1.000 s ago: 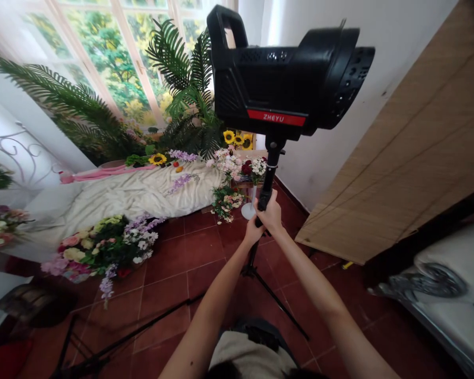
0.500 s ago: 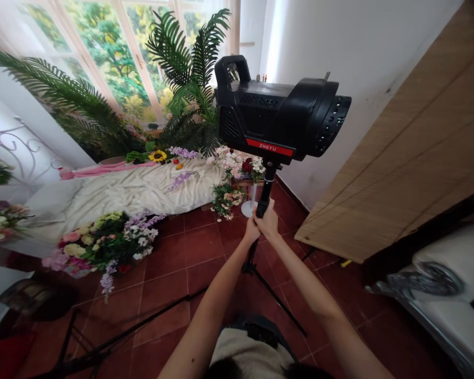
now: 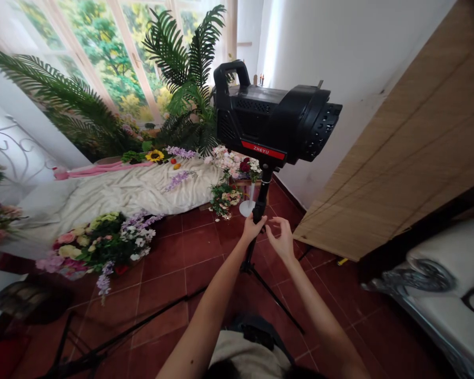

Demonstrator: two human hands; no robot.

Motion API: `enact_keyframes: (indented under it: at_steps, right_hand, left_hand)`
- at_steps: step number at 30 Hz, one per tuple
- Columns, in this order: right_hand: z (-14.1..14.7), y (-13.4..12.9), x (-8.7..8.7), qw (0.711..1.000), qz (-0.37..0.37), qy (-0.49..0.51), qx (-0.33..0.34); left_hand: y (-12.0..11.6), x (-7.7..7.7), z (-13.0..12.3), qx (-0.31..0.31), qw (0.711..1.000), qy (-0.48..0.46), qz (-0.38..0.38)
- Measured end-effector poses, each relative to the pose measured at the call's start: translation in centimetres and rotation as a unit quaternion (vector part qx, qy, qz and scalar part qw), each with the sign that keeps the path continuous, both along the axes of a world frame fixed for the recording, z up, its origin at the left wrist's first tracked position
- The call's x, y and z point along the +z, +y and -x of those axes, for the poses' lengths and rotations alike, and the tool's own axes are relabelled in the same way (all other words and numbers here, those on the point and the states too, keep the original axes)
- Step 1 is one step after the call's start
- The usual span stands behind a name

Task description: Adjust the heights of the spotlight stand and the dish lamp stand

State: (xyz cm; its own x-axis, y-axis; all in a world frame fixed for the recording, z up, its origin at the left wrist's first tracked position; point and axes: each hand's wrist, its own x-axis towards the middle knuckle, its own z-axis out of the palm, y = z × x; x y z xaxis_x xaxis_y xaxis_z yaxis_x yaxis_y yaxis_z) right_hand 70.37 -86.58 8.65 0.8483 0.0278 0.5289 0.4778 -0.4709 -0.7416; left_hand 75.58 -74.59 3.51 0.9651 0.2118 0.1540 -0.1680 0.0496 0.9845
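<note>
A black studio light (image 3: 268, 116) with a red label strip and a carrying handle sits on top of a black light stand (image 3: 263, 196). My left hand (image 3: 253, 229) is wrapped round the stand's pole, just below a collar. To the right of the pole is my right hand (image 3: 281, 238), with its thumb and fingers curved and apart. Its fingertips are near the pole, and nothing shows between them. Below my hands the stand's legs spread over the floor.
Flower bunches (image 3: 98, 239) stand before a bed with a cream cover (image 3: 142, 189). Palm leaves (image 3: 177, 58) rise by the window. A wooden panel (image 3: 395, 142) leans at right, near a white carved seat (image 3: 450, 263). Another stand's leg (image 3: 142, 318) crosses the red tiles.
My right hand has come off the pole and moved a little down and right, its fingers opening. My left hand still grips the pole. The light sits slightly lower and further left in view.
</note>
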Motion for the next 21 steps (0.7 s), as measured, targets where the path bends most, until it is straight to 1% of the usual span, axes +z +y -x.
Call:
enact_keyframes:
  at_steps: [4,7,9,12,14,16,19,21]
  right_hand:
    - [2.3,-1.2,-1.5,0.998,0.06,-0.008,-0.009]
    - [3.6,-1.3,-2.3,0.995,0.092,-0.01,0.032]
    - [3.9,-1.1,-2.7,0.992,0.107,-0.006,0.064]
    - [3.7,-0.7,-3.1,0.992,0.104,0.0,0.071]
    - [3.4,-0.6,-3.2,0.995,0.082,0.004,0.064]
    - [3.1,-0.4,-3.3,0.997,0.045,0.016,0.053]
    - [2.7,0.2,-3.5,0.996,-0.046,0.066,0.023]
    - [2.3,0.8,-3.8,0.985,-0.126,0.115,0.009]
  left_hand:
    - [0.0,0.4,0.1,0.014,1.0,-0.001,-0.011]
    - [-0.1,0.5,0.1,0.017,1.0,-0.002,-0.006]
    - [-0.2,0.6,0.1,0.019,1.0,0.003,0.006]
    - [-0.3,0.6,0.2,0.015,1.0,0.011,0.013]
    - [-0.3,0.6,0.2,0.012,1.0,0.007,0.009]
    - [-0.2,0.6,0.2,0.015,1.0,0.002,0.001]
    - [-0.2,0.4,0.1,0.017,1.0,0.009,-0.007]
    - [-0.2,0.3,0.1,0.019,1.0,0.009,-0.007]
